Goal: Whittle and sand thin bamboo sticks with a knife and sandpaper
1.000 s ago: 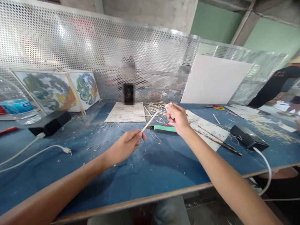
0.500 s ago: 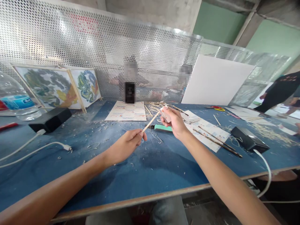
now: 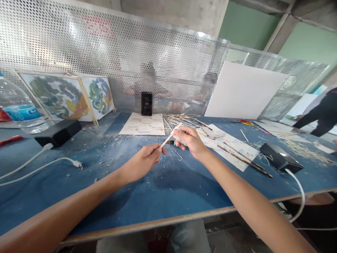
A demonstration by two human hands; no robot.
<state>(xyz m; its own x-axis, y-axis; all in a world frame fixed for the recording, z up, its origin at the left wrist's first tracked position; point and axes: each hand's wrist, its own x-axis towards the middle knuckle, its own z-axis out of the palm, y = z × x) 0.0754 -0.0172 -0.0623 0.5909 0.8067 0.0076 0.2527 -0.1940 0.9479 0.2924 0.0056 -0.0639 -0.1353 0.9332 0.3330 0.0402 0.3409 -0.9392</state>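
Far left, on the blue tabletop (image 3: 168,200): a slender red object (image 3: 11,140); a clear plastic bottle (image 3: 19,93) with a blue label, its white lettering too small to read.

Next: a black rectangular box (image 3: 58,133) with a white cable plugged in; behind it, two white panels (image 3: 59,98) painted in green, grey and yellow, framed in pale strips.

Left of centre: the left hand (image 3: 143,161), pinching the lower end of a thin, pale wooden strip (image 3: 165,140), which slants up to the right, above the tabletop. Beyond, a white printed sheet (image 3: 142,125) with repeated blue lettering, illegible.

Centre: the right hand (image 3: 191,142), fingers curled round a small white piece (image 3: 176,132) with reddish print, unreadable, set at the strip's upper part. Behind it, scattered pale sticks (image 3: 181,120).

Right: a second white printed sheet (image 3: 246,154), its print illegible, with long dark sticks (image 3: 246,161) across it; a plain white board (image 3: 244,91), leaning; red-and-yellow-handled scissors (image 3: 246,122); a glossy black box (image 3: 280,157) with a white cable.

Far right: pale shavings (image 3: 302,149); a person in dark clothing (image 3: 319,112).
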